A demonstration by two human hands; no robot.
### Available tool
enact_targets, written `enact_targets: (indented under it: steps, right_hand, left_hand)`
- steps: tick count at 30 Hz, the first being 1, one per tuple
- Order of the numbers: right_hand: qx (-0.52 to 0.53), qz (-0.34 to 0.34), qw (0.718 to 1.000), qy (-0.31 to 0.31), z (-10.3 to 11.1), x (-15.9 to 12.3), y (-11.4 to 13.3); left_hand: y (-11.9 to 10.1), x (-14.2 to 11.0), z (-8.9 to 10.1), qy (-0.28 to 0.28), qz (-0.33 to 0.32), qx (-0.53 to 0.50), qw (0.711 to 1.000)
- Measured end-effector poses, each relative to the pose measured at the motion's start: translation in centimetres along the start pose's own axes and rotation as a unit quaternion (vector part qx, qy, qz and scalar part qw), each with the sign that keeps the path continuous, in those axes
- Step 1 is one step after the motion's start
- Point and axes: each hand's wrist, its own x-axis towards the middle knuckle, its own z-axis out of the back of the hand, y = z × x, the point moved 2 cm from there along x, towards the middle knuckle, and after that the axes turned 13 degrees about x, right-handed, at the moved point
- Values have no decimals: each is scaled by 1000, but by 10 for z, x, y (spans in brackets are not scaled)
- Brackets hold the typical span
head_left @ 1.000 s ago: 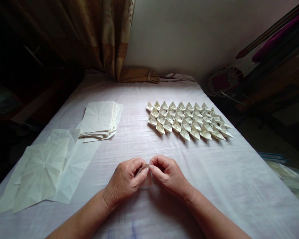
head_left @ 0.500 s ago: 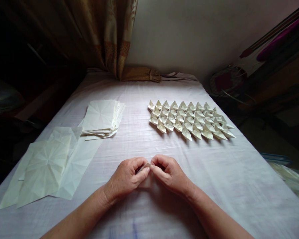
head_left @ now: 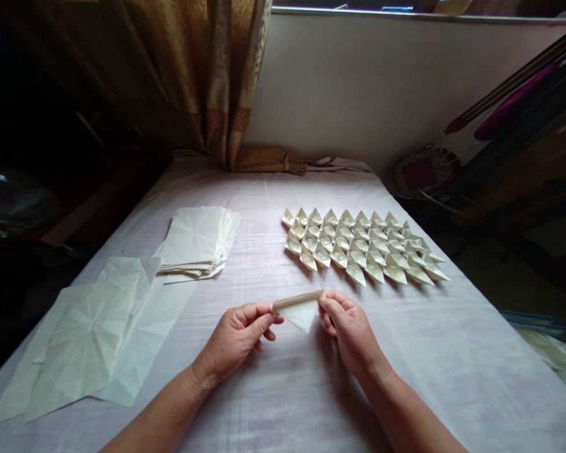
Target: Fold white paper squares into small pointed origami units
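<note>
Between my two hands is a folded piece of paper (head_left: 302,313), held above the cloth, with a long straight upper edge and a point hanging down. My left hand (head_left: 243,333) pinches its left end between thumb and fingers. At the other end, my right hand (head_left: 346,321) grips the corner, its fingers curled behind. Beyond my right hand stand several folded paper boats (head_left: 358,242), set close together in rows.
A stack of creased paper sheets (head_left: 193,236) lies at the back left. Nearer on the left, loose creased sheets (head_left: 89,333) overlap. A pale cloth (head_left: 264,402) covers the surface. A gold-brown curtain (head_left: 217,94) hangs at the far side.
My hands have drawn apart, the right one moving rightward, and the folded paper now shows stretched between them. The camera view has tilted up slightly.
</note>
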Motion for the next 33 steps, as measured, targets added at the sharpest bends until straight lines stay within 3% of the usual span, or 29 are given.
enact_targets:
  steps: [13, 21, 29, 33]
  right_hand:
    - [-81, 31, 996, 8, 1, -2, -7]
    - [-158, 76, 983, 60, 2, -5, -13]
    - [-160, 130, 972, 117, -8, -4, -19]
    - [-273, 193, 933, 135, -8, -3, -23]
  left_hand:
    - [-4, -2, -1, -29, 2, -25, 999]
    - [-4, 1, 3, -78, 32, -27, 996]
    - [2, -6, 18, -69, 72, 67, 993]
    - [3, -8, 28, -81, 13, 239, 967]
